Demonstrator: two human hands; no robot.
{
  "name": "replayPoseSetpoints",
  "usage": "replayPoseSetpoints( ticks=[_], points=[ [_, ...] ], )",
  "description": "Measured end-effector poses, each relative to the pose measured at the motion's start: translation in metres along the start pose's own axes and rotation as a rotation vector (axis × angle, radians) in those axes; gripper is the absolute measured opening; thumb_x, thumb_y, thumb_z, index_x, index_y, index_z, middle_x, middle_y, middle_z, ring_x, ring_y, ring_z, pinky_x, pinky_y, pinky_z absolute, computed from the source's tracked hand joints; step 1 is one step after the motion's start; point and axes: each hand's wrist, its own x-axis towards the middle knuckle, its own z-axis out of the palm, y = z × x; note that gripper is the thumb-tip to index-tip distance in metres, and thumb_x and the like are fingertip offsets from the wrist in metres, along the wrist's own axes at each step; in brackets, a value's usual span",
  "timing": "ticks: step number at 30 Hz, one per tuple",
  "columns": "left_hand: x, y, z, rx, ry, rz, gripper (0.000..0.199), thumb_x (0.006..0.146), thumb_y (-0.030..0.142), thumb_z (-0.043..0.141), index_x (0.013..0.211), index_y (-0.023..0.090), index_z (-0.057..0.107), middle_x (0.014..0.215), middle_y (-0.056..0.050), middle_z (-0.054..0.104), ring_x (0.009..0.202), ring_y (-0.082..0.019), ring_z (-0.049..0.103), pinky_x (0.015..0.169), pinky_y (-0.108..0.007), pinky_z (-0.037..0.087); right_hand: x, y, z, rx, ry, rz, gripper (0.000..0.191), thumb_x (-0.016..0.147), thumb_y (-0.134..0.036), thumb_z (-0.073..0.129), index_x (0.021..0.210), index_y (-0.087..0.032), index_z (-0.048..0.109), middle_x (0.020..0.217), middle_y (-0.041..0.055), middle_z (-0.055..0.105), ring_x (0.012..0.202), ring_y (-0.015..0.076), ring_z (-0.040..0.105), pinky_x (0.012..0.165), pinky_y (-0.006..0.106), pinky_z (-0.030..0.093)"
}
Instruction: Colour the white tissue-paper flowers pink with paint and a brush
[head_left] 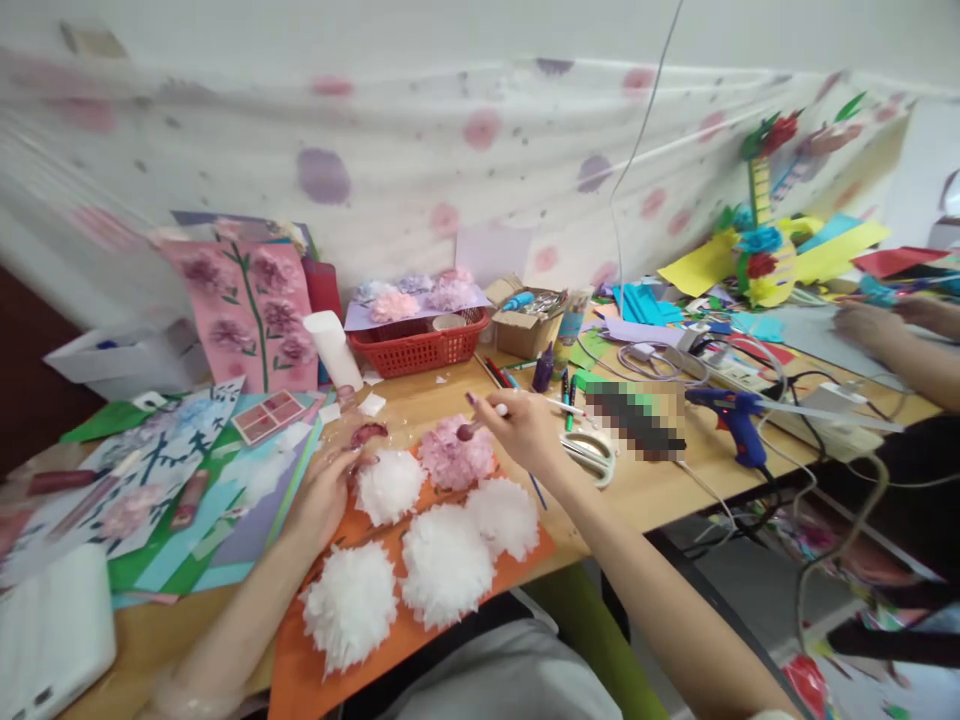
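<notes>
My right hand (517, 430) pinches a makeup brush (471, 430), its dark pink bristles at a pink-tinted paper flower (454, 455). At the left, my left hand (326, 490) has its fingers curled at a small round compact of dark pink powder (369, 434); part of the grip is hidden. Several white paper flowers (448, 565) lie beside the pink one on an orange sheet (300, 655), which reaches over the table's near edge.
A red basket (420, 350) bears more paper flowers. A finished pink flower picture (247, 320) leans at the back left. On the right are scissors (589, 458), a blue glue gun (739, 420), cables and a power strip; another person's hand (870, 325) works at the far right.
</notes>
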Motion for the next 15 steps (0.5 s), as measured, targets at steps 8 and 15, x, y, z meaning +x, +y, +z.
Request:
replayPoseSetpoints(
  ticks=[8,15],
  points=[
    [0.006,-0.022,-0.007,0.005,0.024,0.072,0.018,0.070,0.033,0.072,0.068,0.017,0.064,0.069,0.000,0.066,0.071,-0.016,0.062,0.072,-0.029,0.050,-0.002,0.000,0.007,-0.037,0.005,-0.007,0.046,0.095,-0.041,0.051,0.057,-0.019,0.061,0.058,0.0041,0.066,0.056,0.0139,0.055,0.057,0.026,0.030],
    [0.011,-0.032,-0.010,0.039,0.036,0.126,0.029,0.094,0.039,0.062,0.111,0.015,0.063,0.106,-0.006,0.067,0.088,-0.017,0.066,0.078,-0.037,0.057,0.001,0.001,0.007,0.025,0.109,0.032,0.051,0.094,-0.049,0.049,0.056,-0.018,0.063,0.060,0.0065,0.067,0.059,0.0155,0.056,0.058,0.026,0.033]
  ],
)
